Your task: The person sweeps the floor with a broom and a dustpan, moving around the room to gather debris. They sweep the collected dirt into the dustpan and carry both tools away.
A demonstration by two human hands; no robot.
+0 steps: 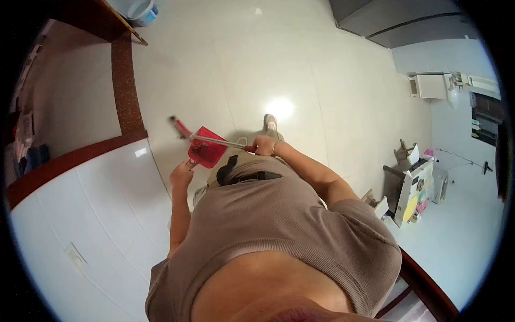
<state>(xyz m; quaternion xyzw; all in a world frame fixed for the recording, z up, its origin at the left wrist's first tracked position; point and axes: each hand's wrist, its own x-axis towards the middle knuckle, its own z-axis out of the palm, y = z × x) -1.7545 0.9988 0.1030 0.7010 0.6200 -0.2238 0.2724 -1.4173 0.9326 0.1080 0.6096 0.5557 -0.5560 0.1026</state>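
Note:
My left hand (181, 175) is closed around the short handle of a red dustpan (213, 152), held in front of my left hip. Some dark bits lie in the pan, too small to name. My right hand (264, 145) grips the reddish end of a broom (228, 143) at waist height. The broom's pale stick crosses over the dustpan toward the left. Its red head with dark bristles sits just past the pan's far left edge, slightly blurred.
Pale floor tiles (268, 64) spread ahead, with my shoe (270, 123) on them. A brown door frame (126, 88) and white wall (102, 204) stand close on the left. A bucket (142, 12) is at the far left; a cluttered table (410, 193) and chairs are right.

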